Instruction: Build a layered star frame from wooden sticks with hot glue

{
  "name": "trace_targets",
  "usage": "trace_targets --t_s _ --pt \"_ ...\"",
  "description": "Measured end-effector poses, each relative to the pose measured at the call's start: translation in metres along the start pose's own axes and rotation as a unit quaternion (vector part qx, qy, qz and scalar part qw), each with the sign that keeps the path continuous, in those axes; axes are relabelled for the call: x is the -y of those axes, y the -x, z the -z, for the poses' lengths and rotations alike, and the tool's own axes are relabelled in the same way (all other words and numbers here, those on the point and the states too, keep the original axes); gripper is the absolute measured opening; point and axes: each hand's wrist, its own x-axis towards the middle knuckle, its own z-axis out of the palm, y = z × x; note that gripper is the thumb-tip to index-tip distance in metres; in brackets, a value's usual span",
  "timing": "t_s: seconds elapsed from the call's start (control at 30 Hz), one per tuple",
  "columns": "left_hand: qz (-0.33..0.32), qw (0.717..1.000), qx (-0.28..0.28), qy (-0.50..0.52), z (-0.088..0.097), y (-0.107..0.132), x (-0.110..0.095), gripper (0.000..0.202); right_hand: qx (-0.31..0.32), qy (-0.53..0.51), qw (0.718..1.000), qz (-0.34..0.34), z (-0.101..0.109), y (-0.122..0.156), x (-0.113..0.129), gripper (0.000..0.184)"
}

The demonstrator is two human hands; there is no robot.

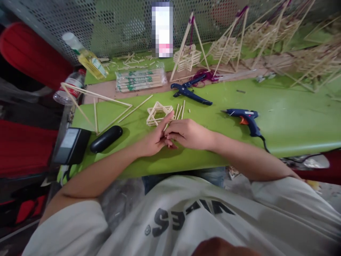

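My left hand (153, 141) and my right hand (190, 133) meet over the green tabletop, just in front of a small star-shaped frame of wooden sticks (153, 119). One digit of the left hand stretches up past the star; its other fingers are spread and partly covered by the right hand. The right fingers are pinched together at the left fingers, and whatever lies between them is too small to make out. A few short sticks (183, 109) lie beside the star. Behind them rests a blue cutter (190, 93). To the right lies a blue hot glue gun (246, 117).
A triangular stick frame (95, 113), black case (106, 138) and black box (72, 145) occupy the left. Behind are packaged sticks (141, 80), a bottle of yellow liquid (92, 64), a phone (162, 30), purple string (206, 76) and stick pyramids (195, 30) with hanging stars.
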Motion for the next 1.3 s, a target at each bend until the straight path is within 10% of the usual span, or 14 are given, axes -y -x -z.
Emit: trace_targets --t_s 0.33,0.6,1.3 --pt "0.092 0.995 -0.047 0.010 -0.005 0.001 -0.017 0.100 -0.024 -0.001 0.998 -0.063 -0.002 0.001 0.003 0.015" --pt "0.111 0.967 -0.194 -0.120 0.000 0.002 -0.043 0.035 -0.075 -0.041 0.993 -0.086 0.018 0.004 0.002 0.010" --pt "0.103 0.949 -0.193 -0.228 0.013 -0.002 -0.044 0.022 -0.195 -0.163 0.955 -0.151 -0.026 0.005 -0.015 0.020"
